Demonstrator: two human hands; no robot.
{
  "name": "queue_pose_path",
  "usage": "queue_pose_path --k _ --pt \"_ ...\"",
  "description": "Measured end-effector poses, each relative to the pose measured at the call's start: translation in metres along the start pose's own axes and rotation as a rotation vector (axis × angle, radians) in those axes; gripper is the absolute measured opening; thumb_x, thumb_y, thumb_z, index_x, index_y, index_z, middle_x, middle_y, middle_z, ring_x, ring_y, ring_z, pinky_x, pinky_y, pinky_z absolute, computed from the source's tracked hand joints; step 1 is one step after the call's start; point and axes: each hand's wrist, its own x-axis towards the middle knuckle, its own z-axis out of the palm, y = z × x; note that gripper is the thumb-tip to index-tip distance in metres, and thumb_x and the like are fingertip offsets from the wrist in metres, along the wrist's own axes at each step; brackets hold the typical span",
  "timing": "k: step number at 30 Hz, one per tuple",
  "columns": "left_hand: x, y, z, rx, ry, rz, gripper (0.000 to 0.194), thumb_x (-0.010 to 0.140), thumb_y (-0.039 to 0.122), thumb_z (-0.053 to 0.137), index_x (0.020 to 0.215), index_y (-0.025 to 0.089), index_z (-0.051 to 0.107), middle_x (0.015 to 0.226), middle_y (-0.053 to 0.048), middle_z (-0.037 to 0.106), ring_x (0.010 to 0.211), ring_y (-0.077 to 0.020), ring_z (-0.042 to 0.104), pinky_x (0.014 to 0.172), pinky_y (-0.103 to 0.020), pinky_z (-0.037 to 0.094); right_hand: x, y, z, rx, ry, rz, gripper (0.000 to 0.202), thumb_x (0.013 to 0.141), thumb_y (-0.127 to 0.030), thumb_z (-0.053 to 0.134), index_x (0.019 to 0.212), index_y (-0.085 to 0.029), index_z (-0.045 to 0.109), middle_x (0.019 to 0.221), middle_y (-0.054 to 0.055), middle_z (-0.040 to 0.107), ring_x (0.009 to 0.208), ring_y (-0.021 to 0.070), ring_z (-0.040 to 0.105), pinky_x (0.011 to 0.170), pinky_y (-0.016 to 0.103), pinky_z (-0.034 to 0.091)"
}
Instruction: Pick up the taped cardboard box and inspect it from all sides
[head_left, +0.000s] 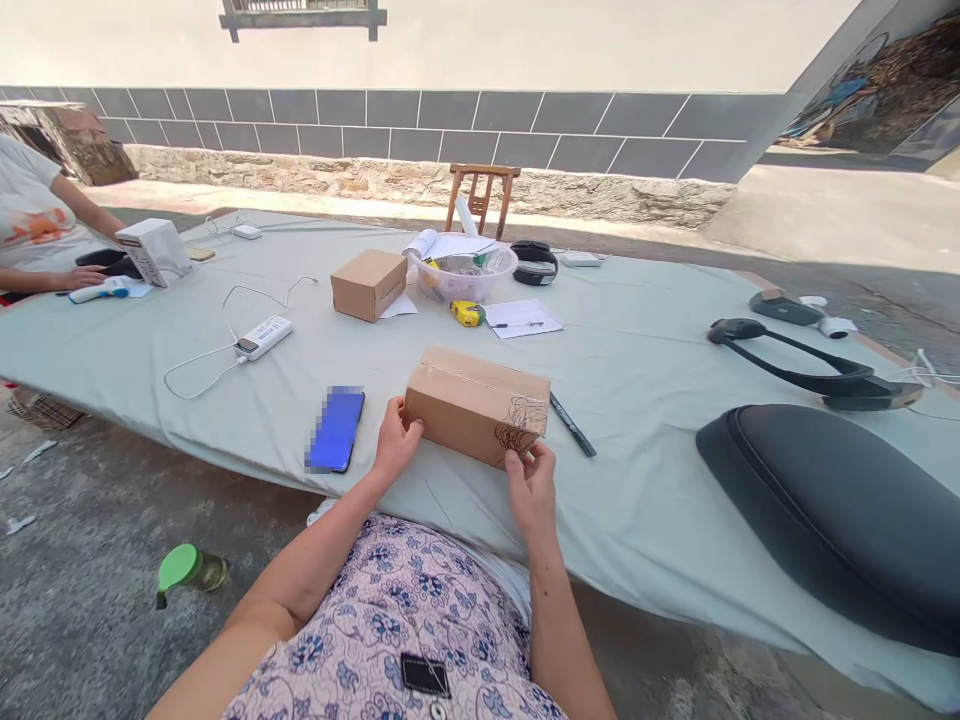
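A closed brown cardboard box (472,400) is between my two hands at the near side of the table, tilted slightly. Black scribbles cover its right end. My left hand (397,437) grips the left end, thumb on the front face. At the lower right corner, my right hand (532,482) holds the box with its thumb in front; some of its fingers are hidden behind. A black marker pen (572,424) lies just right of the box. To the left rests a phone (337,430) with a blue screen.
Farther back stand another cardboard box (360,285) and a pink plastic basket (457,285), with a yellow tape measure (468,314) and paper (525,318). A power strip (264,337) lies left. A large black padded object (832,520) fills the right. Another person (37,215) sits far left.
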Motion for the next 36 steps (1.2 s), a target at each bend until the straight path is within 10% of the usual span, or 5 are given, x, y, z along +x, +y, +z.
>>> queue_pose_path --k 15,36 --pt "0.025 0.048 -0.01 -0.075 -0.013 0.038 0.055 0.097 0.057 0.043 0.141 0.024 0.051 0.154 -0.009 0.049 0.146 -0.0252 0.041 0.121 -0.041 0.033 0.031 -0.055 -0.003 0.036 0.015 -0.057 0.077 0.093 -0.072 0.035 0.152 -0.022 0.038 0.157 0.014 0.043 0.144 0.0293 0.042 0.118 0.049 0.035" --pt "-0.036 0.01 -0.044 0.017 -0.152 0.309 0.056 0.097 0.052 0.042 0.146 0.025 0.046 0.152 -0.01 0.05 0.144 -0.0269 0.042 0.122 -0.044 0.031 -0.042 -0.034 -0.01 0.055 -0.018 -0.234 0.068 0.097 -0.049 0.043 0.157 -0.022 0.024 0.157 0.016 0.039 0.144 0.0278 0.042 0.117 0.048 0.036"
